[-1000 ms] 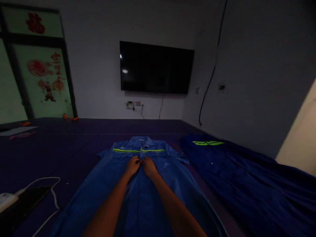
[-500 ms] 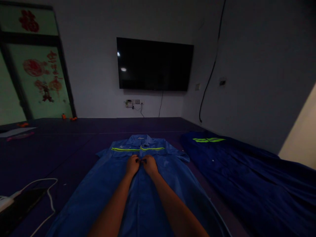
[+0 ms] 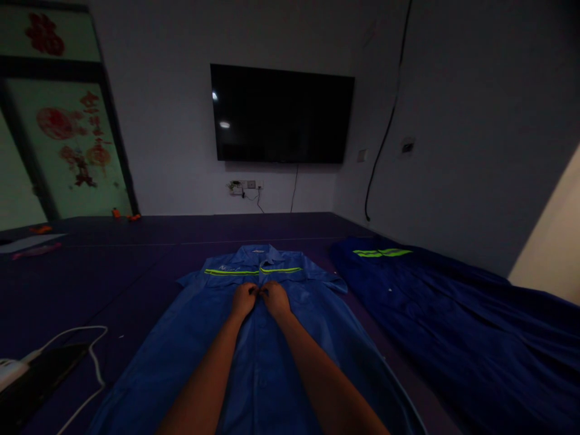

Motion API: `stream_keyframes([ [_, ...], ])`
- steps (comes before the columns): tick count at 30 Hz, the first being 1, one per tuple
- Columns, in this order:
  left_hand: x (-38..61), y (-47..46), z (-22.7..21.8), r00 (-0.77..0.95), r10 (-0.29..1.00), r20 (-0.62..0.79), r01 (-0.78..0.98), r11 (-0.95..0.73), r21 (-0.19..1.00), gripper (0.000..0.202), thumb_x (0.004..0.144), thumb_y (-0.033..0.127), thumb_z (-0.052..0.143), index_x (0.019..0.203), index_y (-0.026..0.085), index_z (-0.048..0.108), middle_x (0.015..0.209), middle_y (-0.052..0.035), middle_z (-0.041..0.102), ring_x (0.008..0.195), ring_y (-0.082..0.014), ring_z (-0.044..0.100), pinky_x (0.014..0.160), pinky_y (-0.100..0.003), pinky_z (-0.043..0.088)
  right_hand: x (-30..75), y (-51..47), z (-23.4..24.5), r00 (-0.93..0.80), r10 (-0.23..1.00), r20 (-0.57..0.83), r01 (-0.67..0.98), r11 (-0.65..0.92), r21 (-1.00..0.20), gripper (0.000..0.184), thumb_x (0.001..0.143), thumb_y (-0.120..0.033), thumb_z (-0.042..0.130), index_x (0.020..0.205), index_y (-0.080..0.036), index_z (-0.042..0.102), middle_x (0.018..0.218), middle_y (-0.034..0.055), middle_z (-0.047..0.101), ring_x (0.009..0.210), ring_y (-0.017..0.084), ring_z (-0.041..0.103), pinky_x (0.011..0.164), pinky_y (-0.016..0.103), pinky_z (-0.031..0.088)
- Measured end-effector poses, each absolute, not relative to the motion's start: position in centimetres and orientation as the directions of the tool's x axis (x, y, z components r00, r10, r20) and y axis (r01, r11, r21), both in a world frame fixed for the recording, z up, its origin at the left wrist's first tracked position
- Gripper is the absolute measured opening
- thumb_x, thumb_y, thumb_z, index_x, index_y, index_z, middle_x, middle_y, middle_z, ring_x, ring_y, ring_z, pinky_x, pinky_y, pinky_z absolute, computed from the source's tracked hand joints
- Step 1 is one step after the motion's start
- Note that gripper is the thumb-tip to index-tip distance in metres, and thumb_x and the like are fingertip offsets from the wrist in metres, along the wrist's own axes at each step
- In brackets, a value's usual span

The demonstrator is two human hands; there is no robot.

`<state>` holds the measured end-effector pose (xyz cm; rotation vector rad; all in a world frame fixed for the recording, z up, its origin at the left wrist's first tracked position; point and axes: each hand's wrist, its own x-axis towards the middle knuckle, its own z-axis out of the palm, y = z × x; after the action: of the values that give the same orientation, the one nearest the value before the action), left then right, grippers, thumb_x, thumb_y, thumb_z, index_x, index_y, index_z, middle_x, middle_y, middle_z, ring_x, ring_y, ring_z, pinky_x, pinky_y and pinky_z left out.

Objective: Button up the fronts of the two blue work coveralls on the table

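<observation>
A blue short-sleeved work shirt point(image 3: 317, 320) with yellow-green stripes across the chest lies face up, its collar away from me. My left hand point(image 3: 245, 298) and my right hand point(image 3: 275, 298) meet at its front placket, just below the stripes. Both hands are closed, with fingertips pinching the placket edges close together. Any button between the fingers is too small and dark to make out. Lower down, the placket runs between my forearms toward me.
A darker blue garment point(image 3: 435, 320) with a yellow-green band lies to the right. At the left are a black phone-like slab point(image 3: 49, 371), a white charger with its cable point(image 3: 97, 362), and a pink item point(image 3: 36, 251). A television point(image 3: 283, 115) hangs on the far wall.
My hands stay at the same spot on the placket, with the fingers shifting slightly. The whole view has tilted a little.
</observation>
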<state>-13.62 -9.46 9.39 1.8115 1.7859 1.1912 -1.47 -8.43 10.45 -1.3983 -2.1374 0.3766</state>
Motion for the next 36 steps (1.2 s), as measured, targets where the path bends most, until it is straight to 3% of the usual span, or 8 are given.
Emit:
stream_keyframes([
  [14,-13.86,-9.52,9.3,-0.174,0.94,0.294,0.55,-0.155,0.821,0.024,0.073,0.023,0.048,0.078,0.014,0.069,0.072,-0.0063,0.069,0.073,-0.019,0.062,0.067,-0.026,0.044,-1.86,-8.48,10.68,-0.373,0.896,0.242,0.805,0.442,-0.396,0.026,0.085,-0.01,0.037,0.09,-0.014,0.062,0.1,0.0101,0.06,0.084,0.013,0.057,0.07,0.02,0.038],
  [24,-14.04,-8.85,8.52,-0.274,0.931,0.24,0.381,-0.124,0.916,0.032,0.066,0.011,0.054,0.095,0.013,0.065,0.095,-0.0099,0.067,0.078,-0.0167,0.064,0.072,-0.027,0.048,-1.71,-8.48,10.6,-0.38,0.892,0.246,0.803,0.449,-0.392,0.024,0.084,-0.009,0.038,0.09,-0.015,0.061,0.099,0.0081,0.06,0.084,0.013,0.057,0.068,0.02,0.037],
  [36,-13.85,-9.02,8.72,-0.259,0.942,0.212,0.269,-0.14,0.953,0.032,0.065,0.006,0.053,0.095,0.012,0.064,0.077,-0.0066,0.069,0.068,-0.013,0.062,0.065,-0.023,0.047,-1.82,-8.29,10.58,-0.348,0.909,0.232,0.817,0.415,-0.402,0.023,0.084,-0.011,0.041,0.088,-0.015,0.063,0.096,0.0082,0.061,0.081,0.013,0.058,0.067,0.021,0.038],
])
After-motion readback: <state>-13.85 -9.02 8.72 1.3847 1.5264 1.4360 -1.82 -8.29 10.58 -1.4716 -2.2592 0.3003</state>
